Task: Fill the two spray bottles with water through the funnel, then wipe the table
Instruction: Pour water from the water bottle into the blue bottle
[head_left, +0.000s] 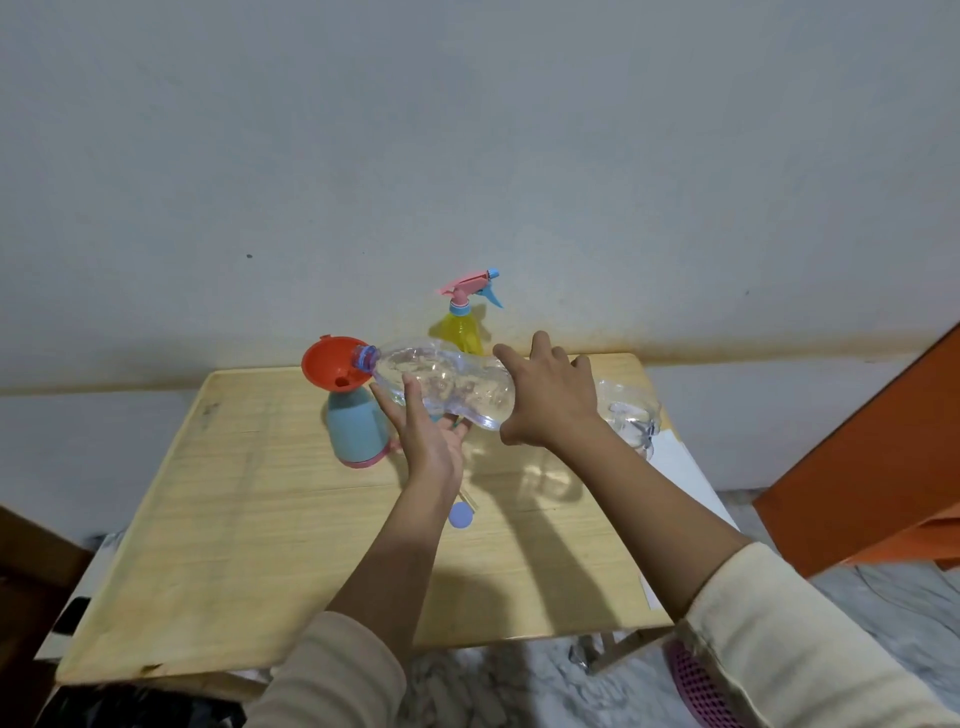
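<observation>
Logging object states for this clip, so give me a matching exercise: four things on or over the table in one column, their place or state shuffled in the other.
Things:
1 funnel
2 yellow spray bottle
3 clear bottle
4 blue cap

States:
A lying flat on the table
B seated in the teal bottle mouth
C tilted, gripped by left hand and right hand
D upright at the back, trigger head on

Pairs: 1-B, 2-D, 3-C, 4-A
</observation>
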